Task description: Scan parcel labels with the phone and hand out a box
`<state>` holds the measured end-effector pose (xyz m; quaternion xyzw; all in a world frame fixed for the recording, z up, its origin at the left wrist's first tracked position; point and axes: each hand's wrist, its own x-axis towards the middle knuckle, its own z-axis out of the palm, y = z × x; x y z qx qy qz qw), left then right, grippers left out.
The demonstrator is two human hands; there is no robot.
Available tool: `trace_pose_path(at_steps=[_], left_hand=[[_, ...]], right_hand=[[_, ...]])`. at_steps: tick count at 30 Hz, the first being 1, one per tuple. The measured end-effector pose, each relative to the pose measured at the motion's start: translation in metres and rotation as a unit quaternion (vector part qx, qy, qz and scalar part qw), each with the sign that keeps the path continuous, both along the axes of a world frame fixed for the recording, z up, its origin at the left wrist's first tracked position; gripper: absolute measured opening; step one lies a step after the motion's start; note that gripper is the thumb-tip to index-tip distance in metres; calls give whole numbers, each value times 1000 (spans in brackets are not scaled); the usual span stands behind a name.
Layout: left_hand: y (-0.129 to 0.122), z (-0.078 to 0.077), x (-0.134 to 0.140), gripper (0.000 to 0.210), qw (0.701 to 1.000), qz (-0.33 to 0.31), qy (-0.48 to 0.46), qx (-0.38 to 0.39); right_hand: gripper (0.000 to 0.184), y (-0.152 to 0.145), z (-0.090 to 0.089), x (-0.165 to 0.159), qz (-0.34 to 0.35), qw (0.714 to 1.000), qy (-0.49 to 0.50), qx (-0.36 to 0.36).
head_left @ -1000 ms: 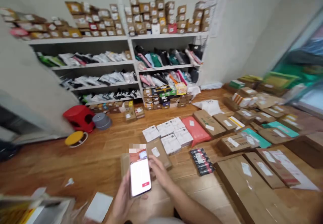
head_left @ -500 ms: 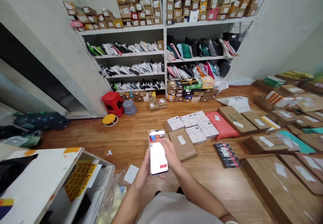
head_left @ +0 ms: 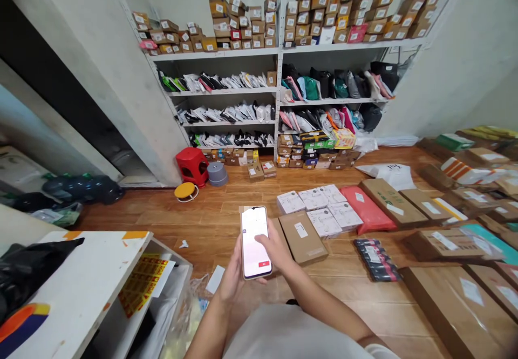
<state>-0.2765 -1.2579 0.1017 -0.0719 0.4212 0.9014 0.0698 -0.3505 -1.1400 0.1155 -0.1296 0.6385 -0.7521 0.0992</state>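
A smartphone (head_left: pixel 254 262) is held upright in front of my body, its screen lit mostly white with a small red button low on the right. My left hand (head_left: pixel 231 272) wraps its left side and lower back. From the right, my right hand (head_left: pixel 275 245) grips the phone's edge, with the thumb lying over the middle of the screen. The fingers behind the phone are largely hidden. Just beyond my right hand, a flat brown cardboard box (head_left: pixel 301 245) lies on the floor.
A shelf rack (head_left: pixel 279 78) of labelled parcels stands along the wall. White boxes (head_left: pixel 324 221), a red parcel (head_left: pixel 366 208) and large cartons (head_left: pixel 453 305) cover the floor at right. At left are a white counter (head_left: pixel 81 272), a red stool (head_left: pixel 192 166) and water bottles (head_left: pixel 81 186).
The view has shifted left, so the surroundings sit farther right. On the phone, the picture at the top of the screen has given way to white, and my right thumb has moved down.
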Motion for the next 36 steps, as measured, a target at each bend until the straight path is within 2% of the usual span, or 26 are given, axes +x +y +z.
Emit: trace_pose_path(at_steps=[3, 8, 11, 18, 24, 30, 36], left_hand=[[-8, 1, -3, 66, 1000, 7, 2, 4], [-15, 10, -10, 64, 1000, 7, 1, 9], [-16, 12, -13, 66, 1000, 4, -2, 14], [-18, 5, -23, 71, 1000, 7, -1, 17], [-23, 8, -27, 69, 1000, 2, -1, 12], [-30, 6, -28, 69, 1000, 4, 6, -13], [-34, 5, -31, 72, 1000, 3, 8, 20]], right_hand=[[30, 2, -2, -4, 49, 999, -4, -13], [41, 10, -5, -8, 134, 991, 17, -2], [43, 10, -5, -9, 130, 991, 25, 3], [47, 6, -10, -16, 126, 992, 8, -1], [47, 2, -13, -20, 132, 991, 2, -16], [49, -8, -6, -17, 126, 992, -22, -21], [49, -15, -2, -19, 114, 993, -27, -8]])
